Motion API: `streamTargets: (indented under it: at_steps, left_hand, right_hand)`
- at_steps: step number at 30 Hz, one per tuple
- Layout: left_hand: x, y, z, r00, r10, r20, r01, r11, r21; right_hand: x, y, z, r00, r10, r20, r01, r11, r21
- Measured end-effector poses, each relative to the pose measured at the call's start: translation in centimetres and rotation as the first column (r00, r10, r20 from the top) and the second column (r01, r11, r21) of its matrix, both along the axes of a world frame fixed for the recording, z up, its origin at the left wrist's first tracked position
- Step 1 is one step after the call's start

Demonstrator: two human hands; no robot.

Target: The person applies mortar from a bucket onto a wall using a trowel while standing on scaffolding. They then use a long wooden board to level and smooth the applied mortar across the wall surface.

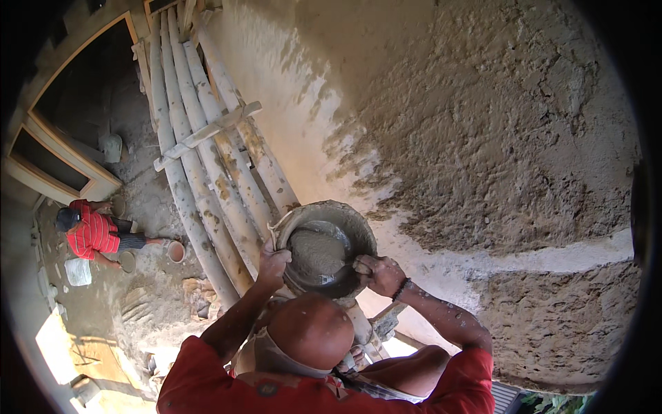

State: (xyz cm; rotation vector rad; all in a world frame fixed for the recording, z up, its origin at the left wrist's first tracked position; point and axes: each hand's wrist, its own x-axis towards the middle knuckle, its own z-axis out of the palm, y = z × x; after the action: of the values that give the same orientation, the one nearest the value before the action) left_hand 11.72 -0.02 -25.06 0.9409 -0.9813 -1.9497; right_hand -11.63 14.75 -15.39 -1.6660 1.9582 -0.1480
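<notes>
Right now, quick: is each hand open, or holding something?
Left hand: closed, holding the bucket at its left edge.
Right hand: closed, holding the same bucket at its right edge.

Your left hand [274, 266] was closed in a grip, the left forearm [241, 312] slanting forward. Your right hand [381, 276] was clenched too, the right elbow [478, 337] bent outward, the right forearm [445, 314] speckled.

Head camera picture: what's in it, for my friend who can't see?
The left hand and right hand hold a bucket of grey mix beside a patchy wall. Poles stretch away at left; beyond them is another person in red.
</notes>
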Motion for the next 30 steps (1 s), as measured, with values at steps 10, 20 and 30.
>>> streamTargets:
  at_steps: [10,20,30]
  left_hand:
    - [1.5,-0.9,-0.6,0.995,-0.032,-0.098,0.031,0.999,-0.019]
    - [0.7,-0.3,-1.9,0.993,-0.001,-0.118,0.029,0.971,0.235]
    - [0.2,-0.9,0.4,0.991,0.086,-0.103,-0.057,0.965,0.256]
  right_hand:
    - [-1.5,-7.5,18.9,0.996,0.003,-0.088,-0.032,0.946,-0.323]
    - [-9.5,-19.7,26.4,0.905,-0.397,-0.15,0.341,0.891,-0.299]
    - [-9.1,-13.0,26.5,0.966,-0.24,0.094,0.258,0.885,-0.387]
